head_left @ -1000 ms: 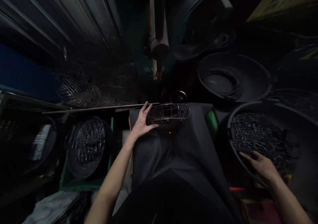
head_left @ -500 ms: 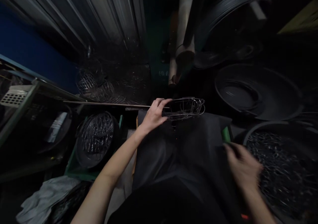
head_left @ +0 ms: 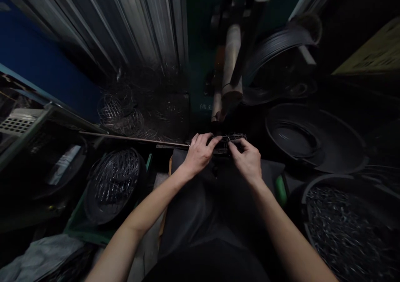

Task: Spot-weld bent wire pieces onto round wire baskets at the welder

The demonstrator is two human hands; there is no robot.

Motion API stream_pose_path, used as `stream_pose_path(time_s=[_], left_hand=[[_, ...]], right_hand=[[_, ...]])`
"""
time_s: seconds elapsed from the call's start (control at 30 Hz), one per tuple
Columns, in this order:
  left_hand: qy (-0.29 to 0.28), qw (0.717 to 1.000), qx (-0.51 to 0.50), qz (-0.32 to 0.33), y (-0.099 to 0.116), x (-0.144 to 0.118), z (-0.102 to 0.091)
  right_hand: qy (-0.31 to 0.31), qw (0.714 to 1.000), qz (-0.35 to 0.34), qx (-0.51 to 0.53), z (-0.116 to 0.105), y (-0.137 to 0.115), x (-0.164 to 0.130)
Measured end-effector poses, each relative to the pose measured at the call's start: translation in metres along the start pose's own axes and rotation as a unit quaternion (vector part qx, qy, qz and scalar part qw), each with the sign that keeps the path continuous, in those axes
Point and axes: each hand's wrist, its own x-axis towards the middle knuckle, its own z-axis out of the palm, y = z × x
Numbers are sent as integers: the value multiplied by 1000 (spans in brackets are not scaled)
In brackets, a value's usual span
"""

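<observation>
A wire frame (head_left: 235,137) like a small basket, with thin metal rods, sits just under the machine's lower rod tip. My left hand (head_left: 200,152) is closed round its left side, thumb and fingers on the wires. From the right, my right hand (head_left: 248,159) reaches the same frame with thumb and fingers pinched together at its front. Something small and thin may be between those fingertips, but it is too dark to make out. Both hands partly hide the frame. The machine's round metal arms (head_left: 233,61) hang beyond it.
On the right stands a tub (head_left: 308,207) full of small bent wire pieces, with a wide dark basin (head_left: 340,148) behind it. A bowl of wire parts (head_left: 117,173) rests on a green crate (head_left: 90,232) at left. Wire frames (head_left: 120,111) lie piled behind a thin strip (head_left: 134,139).
My right hand has moved from beside the tub of wire pieces to the wire frame. My left hand still holds the frame, now slightly lower in view. The camera view has tilted up.
</observation>
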Motion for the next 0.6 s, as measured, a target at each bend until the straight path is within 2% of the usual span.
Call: stream_pose_path(time_s=[0.23, 0.6], left_hand=[[42, 998, -38, 12, -13, 5, 2], [55, 997, -62, 9, -27, 15, 7]], right_hand=[[75, 988, -132, -28, 23, 6, -4], [73, 981, -175, -31, 31, 9, 13]])
